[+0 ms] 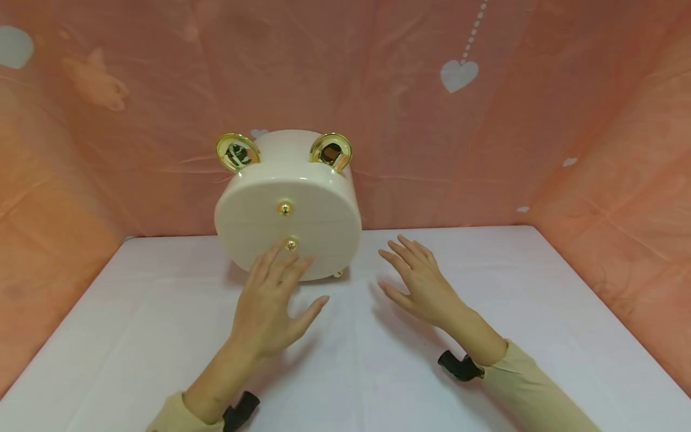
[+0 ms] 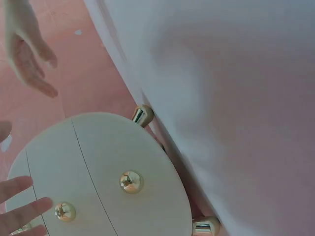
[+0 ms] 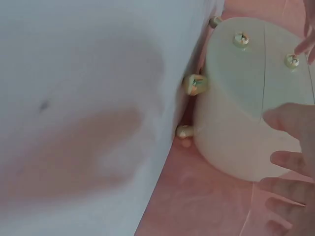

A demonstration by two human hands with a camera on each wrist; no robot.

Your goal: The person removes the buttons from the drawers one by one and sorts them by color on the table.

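From the head view, the round cream plastic drawer box with gold ear-shaped loops is sitting at the back of the white cloth-covered bench, just in front of the pink heart-print backdrop. The person's left hand is lying right in front of it, fingers straight and spread, tips reaching up to the lower gold knob; whether they're actually touching it is hard to tell. The right hand is hovering off to the box's right side, also relaxed and holding nothing, so the left one is clearly nearer.

In the left wrist view, the fingertips are sitting just beside that lower knob, with the upper gold knob further along the flat front.

The right wrist view is showing the right hand's loose fingers beside the box's curved wall, apart from it, and the little gold feet are resting on the cloth.
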